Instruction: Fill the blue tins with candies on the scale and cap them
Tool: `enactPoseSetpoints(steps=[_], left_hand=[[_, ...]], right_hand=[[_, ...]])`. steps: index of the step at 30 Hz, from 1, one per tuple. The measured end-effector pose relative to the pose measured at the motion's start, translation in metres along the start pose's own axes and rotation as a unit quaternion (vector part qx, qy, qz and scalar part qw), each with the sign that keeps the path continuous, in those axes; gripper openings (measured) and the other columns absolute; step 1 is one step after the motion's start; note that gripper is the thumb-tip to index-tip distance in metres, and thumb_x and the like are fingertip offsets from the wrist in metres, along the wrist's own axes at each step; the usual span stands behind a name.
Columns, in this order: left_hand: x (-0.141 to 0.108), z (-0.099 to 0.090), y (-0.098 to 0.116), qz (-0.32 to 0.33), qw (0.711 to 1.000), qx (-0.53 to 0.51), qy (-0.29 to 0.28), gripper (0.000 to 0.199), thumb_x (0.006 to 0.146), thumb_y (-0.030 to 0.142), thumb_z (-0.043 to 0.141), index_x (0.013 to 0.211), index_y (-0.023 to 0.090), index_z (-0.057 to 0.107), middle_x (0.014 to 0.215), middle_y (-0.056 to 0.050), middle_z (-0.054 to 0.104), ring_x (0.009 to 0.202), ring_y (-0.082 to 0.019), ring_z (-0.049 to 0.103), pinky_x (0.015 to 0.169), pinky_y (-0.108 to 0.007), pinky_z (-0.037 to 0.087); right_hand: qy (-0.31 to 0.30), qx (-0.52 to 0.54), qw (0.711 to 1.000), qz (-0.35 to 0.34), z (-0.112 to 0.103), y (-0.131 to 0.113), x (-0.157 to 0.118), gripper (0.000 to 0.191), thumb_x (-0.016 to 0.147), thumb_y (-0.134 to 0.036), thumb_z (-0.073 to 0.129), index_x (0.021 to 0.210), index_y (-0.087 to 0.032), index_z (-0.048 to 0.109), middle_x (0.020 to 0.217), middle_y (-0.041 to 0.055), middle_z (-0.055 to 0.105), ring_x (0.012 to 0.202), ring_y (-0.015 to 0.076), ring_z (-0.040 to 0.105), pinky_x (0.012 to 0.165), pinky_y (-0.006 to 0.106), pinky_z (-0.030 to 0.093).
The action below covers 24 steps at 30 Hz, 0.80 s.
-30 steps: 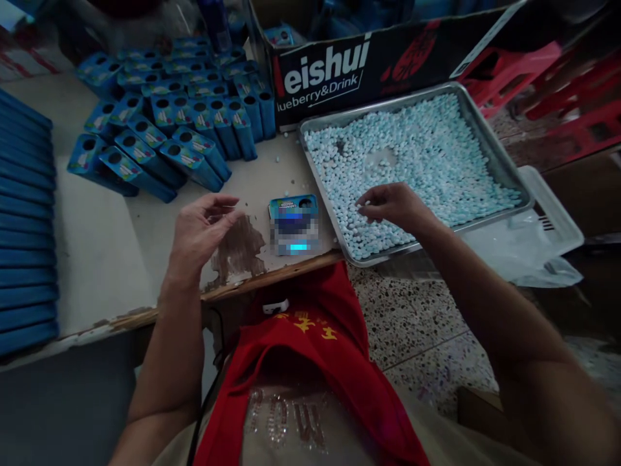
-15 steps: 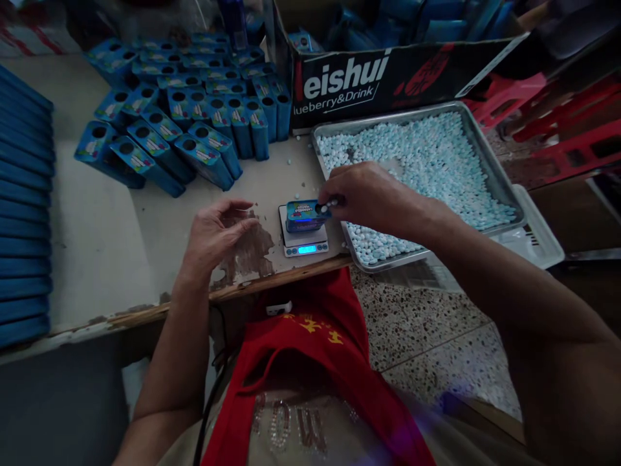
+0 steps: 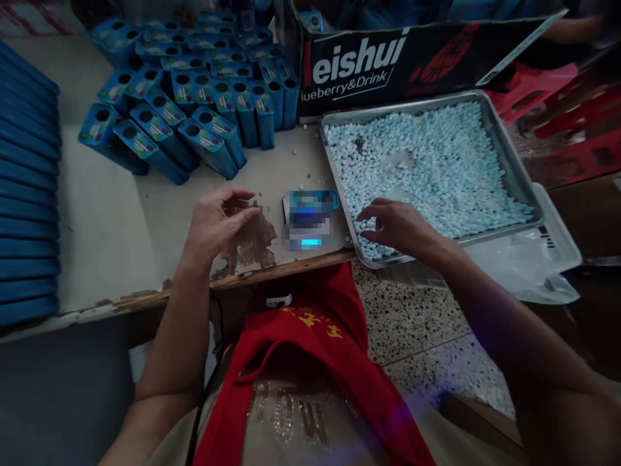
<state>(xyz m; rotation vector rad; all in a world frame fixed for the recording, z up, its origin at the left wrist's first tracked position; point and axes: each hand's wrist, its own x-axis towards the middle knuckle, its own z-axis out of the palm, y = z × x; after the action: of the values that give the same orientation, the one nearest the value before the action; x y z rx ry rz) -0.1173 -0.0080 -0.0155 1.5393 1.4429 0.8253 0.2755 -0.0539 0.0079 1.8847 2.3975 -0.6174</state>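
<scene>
On a small digital scale (image 3: 323, 228) with a lit blue display lies a blue box (image 3: 313, 202); part of both is blurred out. My left hand (image 3: 218, 223) hovers over the table to the left of the scale, fingers apart and holding nothing. To the right of the scale, my right hand (image 3: 395, 226) is over the near left part of a metal tray (image 3: 334, 171) full of small pale blue and white pieces. Its thumb and fingers are apart, and nothing shows between them.
Several blue boxes with round holes (image 3: 208, 133) stand upright at the back left of the table (image 3: 116, 213). More blue boxes (image 3: 29, 194) are stacked along the left edge. A black carton (image 3: 359, 68) sits behind the tray. Red stools (image 3: 538, 90) are at the right.
My right hand has left the box on the scale and moved right, over the tray, with its fingers opened. My left hand has barely moved. The view has shifted slightly.
</scene>
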Motion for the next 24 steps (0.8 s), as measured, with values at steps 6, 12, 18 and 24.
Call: enactPoseSetpoints(steps=[6, 12, 18, 24], left_hand=[[-0.001, 0.016, 0.024, 0.010, 1.000, 0.017, -0.004, 0.029, 0.087, 0.032, 0.094, 0.113, 0.024, 0.087, 0.113, -0.008, 0.085, 0.107, -0.028, 0.081, 0.099, -0.042, 0.067], [-0.005, 0.008, 0.032, -0.004, 0.999, 0.032, 0.019, 0.027, 0.086, 0.026, 0.094, 0.113, 0.023, 0.087, 0.115, -0.008, 0.085, 0.108, -0.027, 0.081, 0.099, -0.040, 0.065], [-0.007, 0.006, 0.031, -0.009, 0.999, 0.035, 0.027, 0.027, 0.087, 0.028, 0.095, 0.112, 0.023, 0.086, 0.114, -0.008, 0.085, 0.110, -0.028, 0.081, 0.106, -0.043, 0.064], [-0.004, 0.018, 0.036, 0.054, 0.998, 0.019, -0.020, 0.054, 0.081, 0.037, 0.105, 0.128, 0.023, 0.084, 0.135, -0.011, 0.084, 0.127, -0.033, 0.079, 0.115, -0.049, 0.063]], right_hand=[[0.084, 0.080, 0.993, -0.033, 0.035, 0.016, 0.000, 0.019, 0.096, -0.019, 0.068, 0.097, -0.024, 0.086, 0.098, 0.0084, 0.083, 0.081, 0.0231, 0.075, 0.082, 0.036, 0.057], [0.112, 0.186, 0.975, 0.045, 0.028, 0.028, 0.003, 0.023, 0.079, -0.017, 0.076, 0.098, -0.025, 0.086, 0.080, 0.0019, 0.079, 0.074, 0.0225, 0.073, 0.078, 0.036, 0.058], [0.188, 0.301, 0.932, 0.072, 0.003, 0.014, -0.001, 0.011, 0.084, -0.031, 0.082, 0.094, -0.026, 0.083, 0.081, 0.0042, 0.076, 0.074, 0.0242, 0.071, 0.071, 0.040, 0.055], [0.245, 0.289, 0.925, -0.038, -0.032, -0.058, 0.013, 0.005, 0.094, -0.030, 0.080, 0.098, -0.027, 0.083, 0.095, 0.0077, 0.080, 0.084, 0.0261, 0.074, 0.078, 0.044, 0.061]])
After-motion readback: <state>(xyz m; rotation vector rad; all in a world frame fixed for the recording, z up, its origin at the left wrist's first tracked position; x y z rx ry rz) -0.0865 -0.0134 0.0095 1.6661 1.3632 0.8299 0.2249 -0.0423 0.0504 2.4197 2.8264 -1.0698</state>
